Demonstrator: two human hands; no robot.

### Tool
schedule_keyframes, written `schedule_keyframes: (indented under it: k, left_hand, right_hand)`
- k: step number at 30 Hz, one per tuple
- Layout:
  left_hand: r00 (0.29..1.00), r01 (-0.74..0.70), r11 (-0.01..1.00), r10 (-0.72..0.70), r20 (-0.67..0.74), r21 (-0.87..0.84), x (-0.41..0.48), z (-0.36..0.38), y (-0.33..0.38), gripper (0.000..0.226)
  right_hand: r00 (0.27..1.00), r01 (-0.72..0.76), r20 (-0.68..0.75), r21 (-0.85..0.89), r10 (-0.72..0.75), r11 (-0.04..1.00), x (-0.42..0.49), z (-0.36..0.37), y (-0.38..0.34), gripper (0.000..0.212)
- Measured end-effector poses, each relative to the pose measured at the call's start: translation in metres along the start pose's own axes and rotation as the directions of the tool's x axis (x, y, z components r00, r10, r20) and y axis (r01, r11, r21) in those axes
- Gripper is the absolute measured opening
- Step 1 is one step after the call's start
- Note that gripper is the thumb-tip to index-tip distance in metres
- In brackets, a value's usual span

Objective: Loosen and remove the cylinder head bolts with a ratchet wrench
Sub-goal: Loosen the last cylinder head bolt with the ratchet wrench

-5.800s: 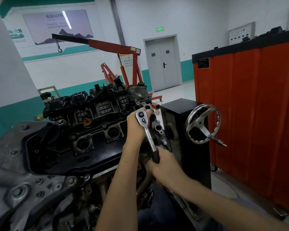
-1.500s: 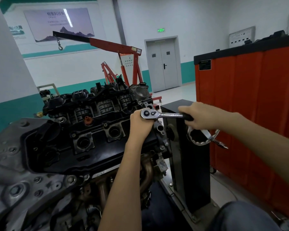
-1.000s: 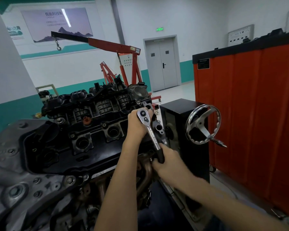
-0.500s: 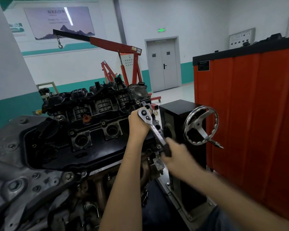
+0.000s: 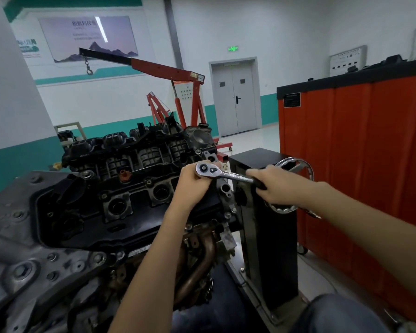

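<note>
Now, in the head view, the chrome ratchet wrench (image 5: 228,174) with a black grip lies almost level, its handle pointing to the right across the top right end of the dark, greasy engine (image 5: 120,188). Half a second ago this handle pointed down toward the person, so it has been swung up and outward in one stroke. A similar level position was seen a little earlier, so I judge that the wrench is going back and forth in repeated ratchet strokes.

The left hand (image 5: 195,186) is curled into a fist just under the round wrench head and holds it steady, as before. The right hand (image 5: 274,186) is wrapped closed around the black grip, in front of the shiny metal handwheel (image 5: 296,164) on the black stand (image 5: 262,224).

The cylinder head bolt itself is hidden under the wrench head and the left hand, so I cannot tell how far out it is. Probably it is not yet free, and more strokes are needed before lifting it out.
</note>
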State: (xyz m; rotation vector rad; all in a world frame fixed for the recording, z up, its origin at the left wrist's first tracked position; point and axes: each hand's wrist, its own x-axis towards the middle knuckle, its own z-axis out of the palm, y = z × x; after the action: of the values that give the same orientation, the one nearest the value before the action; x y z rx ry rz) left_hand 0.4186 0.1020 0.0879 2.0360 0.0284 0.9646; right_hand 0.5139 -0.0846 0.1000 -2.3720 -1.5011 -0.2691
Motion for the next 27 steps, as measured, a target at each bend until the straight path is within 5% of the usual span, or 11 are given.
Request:
schedule_keyframes:
  k: [3,6,9,13,18,22,25,27]
  left_hand:
    - [0.995,0.015,0.997,-0.023,-0.095,-0.080,-0.005,0.003,-0.002,0.048]
    - [0.985,0.018,0.990,-0.042,-0.169,-0.141,-0.006,0.011,-0.001,0.051]
    - [0.977,-0.009,0.990,-0.022,-0.214,-0.141,-0.006,0.020,0.004,0.051]
    - [0.966,0.010,1.000,-0.016,-0.257,-0.022,-0.003,0.020,0.006,0.051]
    - [0.998,0.050,0.998,-0.051,-0.023,-0.040,-0.001,0.000,0.000,0.055]
    - [0.997,-0.001,0.997,-0.006,0.080,0.082,0.005,-0.003,0.001,0.045]
    - [0.999,-0.022,0.998,0.019,0.042,0.053,0.002,-0.002,0.001,0.042]
    - [0.995,-0.016,1.000,0.014,-0.094,-0.020,0.001,0.002,-0.004,0.044]
  right_hand:
    - [0.997,0.006,-0.074,-0.108,-0.014,0.994,0.005,-0.003,0.001,0.011]
    - [0.987,-0.081,-0.114,0.252,0.112,0.964,-0.019,0.036,-0.023,0.011]
    - [0.951,-0.141,-0.118,0.656,0.285,0.741,-0.037,0.085,-0.073,0.008]
    - [0.932,-0.082,-0.115,0.857,0.344,0.508,-0.030,0.111,-0.124,0.018]
    - [0.975,-0.135,-0.039,0.675,0.219,0.725,-0.033,0.079,-0.072,0.017]
    - [0.999,-0.032,0.047,0.203,0.023,0.979,-0.013,0.012,-0.006,0.021]
    - [0.999,0.050,0.025,-0.097,-0.048,0.994,0.012,-0.018,0.011,0.014]
    - [0.998,0.043,-0.031,-0.098,-0.047,0.994,0.011,-0.014,0.006,0.011]
